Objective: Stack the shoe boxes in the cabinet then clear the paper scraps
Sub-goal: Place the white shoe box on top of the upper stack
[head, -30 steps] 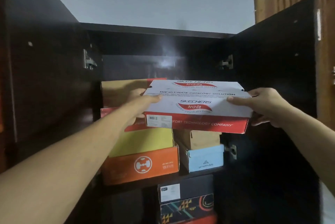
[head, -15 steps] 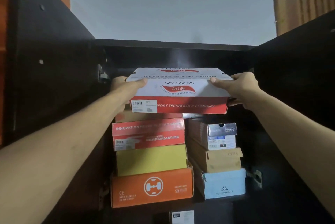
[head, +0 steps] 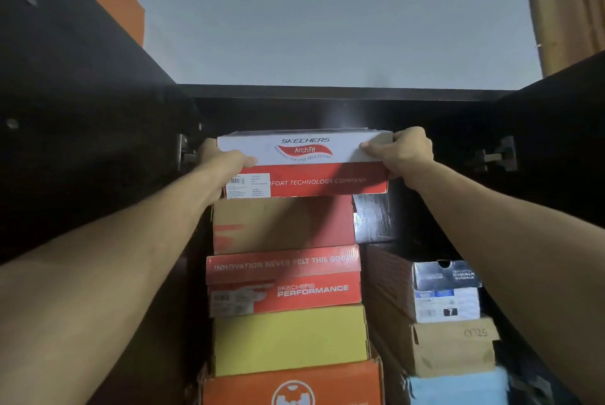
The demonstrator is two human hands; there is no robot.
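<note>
Far left, the open cabinet door [head: 75, 129] stands dark, a metal hinge [head: 184, 152] showing at its inner edge. The left hand [head: 222, 164] is clamped on the left end of the white-and-red shoe box [head: 304, 164], thumb lying across the white lid, the other fingers hidden behind the box. That box sits at the very top of the left stack inside the cabinet [head: 343, 93], just under the cabinet's top panel, its barcode label facing out. It rests on a tan box [head: 281, 224]; under that comes a red box [head: 284, 280] with white lettering, then a yellow box [head: 289, 339], then an orange box [head: 291, 385] with a round white logo at the bottom edge of view. Over to the right end of the top box, the right hand [head: 401, 150] grips it, thumb on the lid's front edge, fingers wrapped round the corner. Lower right, a shorter stack: a dark and white box [head: 445, 290] with a "7" on its label, atop a brown cardboard box [head: 455, 345], atop a light blue box [head: 458, 388]. Farthest right, a second hinge [head: 497, 155] on the other door [head: 563, 129].
</note>
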